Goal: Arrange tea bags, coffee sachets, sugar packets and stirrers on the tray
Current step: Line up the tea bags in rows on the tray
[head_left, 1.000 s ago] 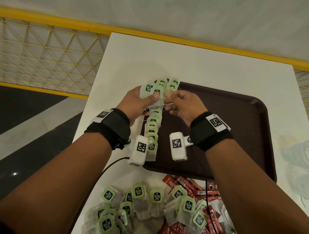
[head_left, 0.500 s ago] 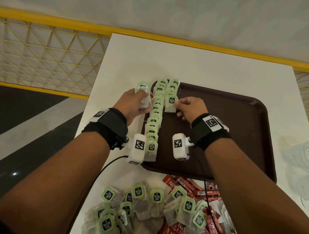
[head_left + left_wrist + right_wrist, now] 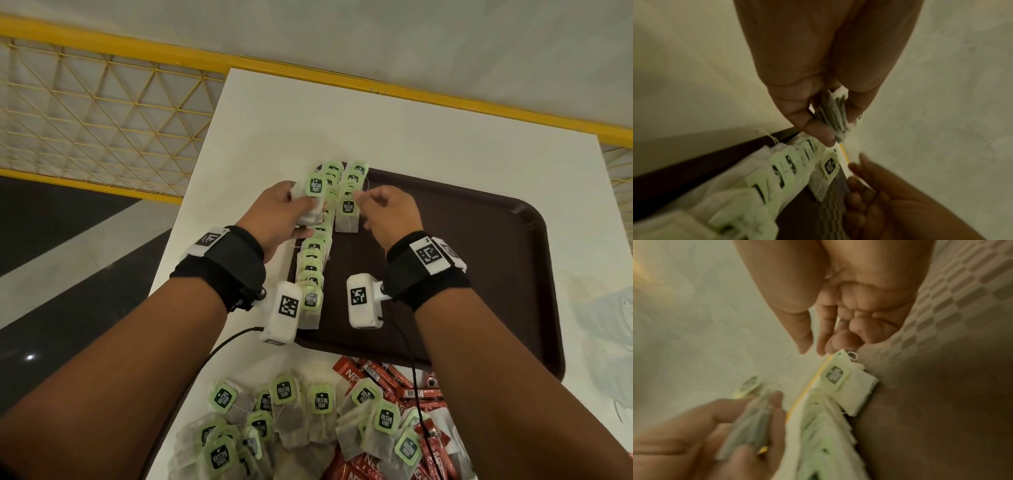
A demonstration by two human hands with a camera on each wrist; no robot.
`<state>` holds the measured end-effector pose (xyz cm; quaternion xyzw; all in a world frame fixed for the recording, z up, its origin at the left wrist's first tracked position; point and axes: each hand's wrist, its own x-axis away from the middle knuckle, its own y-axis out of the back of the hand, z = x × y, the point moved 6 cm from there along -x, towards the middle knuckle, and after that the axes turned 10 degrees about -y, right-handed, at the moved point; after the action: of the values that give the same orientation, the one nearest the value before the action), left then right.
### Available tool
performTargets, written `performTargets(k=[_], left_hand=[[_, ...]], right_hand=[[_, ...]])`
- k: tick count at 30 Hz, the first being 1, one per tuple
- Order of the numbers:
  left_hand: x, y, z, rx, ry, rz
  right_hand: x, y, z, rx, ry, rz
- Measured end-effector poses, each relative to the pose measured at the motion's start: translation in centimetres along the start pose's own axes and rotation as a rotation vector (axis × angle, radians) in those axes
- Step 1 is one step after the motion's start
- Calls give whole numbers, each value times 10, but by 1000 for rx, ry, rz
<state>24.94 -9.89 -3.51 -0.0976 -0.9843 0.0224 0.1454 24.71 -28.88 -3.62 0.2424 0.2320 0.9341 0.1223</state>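
Note:
A dark brown tray [image 3: 479,240] lies on the white table. One long overlapping row of green-tagged tea bags [image 3: 311,267] runs along its left side. A shorter second row [image 3: 352,181] lies beside it, and its nearest bag [image 3: 347,214] [image 3: 851,386] lies flat. My left hand [image 3: 301,205] [image 3: 833,113] grips a small stack of tea bags [image 3: 315,186] over the tray's far left corner. My right hand [image 3: 363,202] [image 3: 813,350] hovers just right of the second row, thumb and forefinger slightly apart, holding nothing.
Loose tea bags [image 3: 291,411] and red coffee sachets [image 3: 394,377] are heaped on the table in front of the tray. The tray's right half is bare. A yellow mesh railing [image 3: 85,102] stands beyond the table's left edge. Pale crumpled plastic [image 3: 609,325] lies at the right.
My right hand took a tea bag from the stack, laid it at the near end of the second row and let go. My left hand shifted slightly right with the stack.

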Motion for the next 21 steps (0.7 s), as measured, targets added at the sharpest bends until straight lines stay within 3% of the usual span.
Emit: performTargets(k=[3, 5, 12, 21], left_hand=[[1, -6, 1, -57, -25, 33], [1, -8, 2, -66, -34, 54], [4, -3, 6, 75, 52, -5], [8, 13, 8, 80, 59, -68]], right_hand=[[19, -13, 14, -186, 51, 224], [24, -19, 18, -232, 71, 273], [12, -12, -2, -284, -50, 221], [-4, -11, -25, 122, -75, 102]])
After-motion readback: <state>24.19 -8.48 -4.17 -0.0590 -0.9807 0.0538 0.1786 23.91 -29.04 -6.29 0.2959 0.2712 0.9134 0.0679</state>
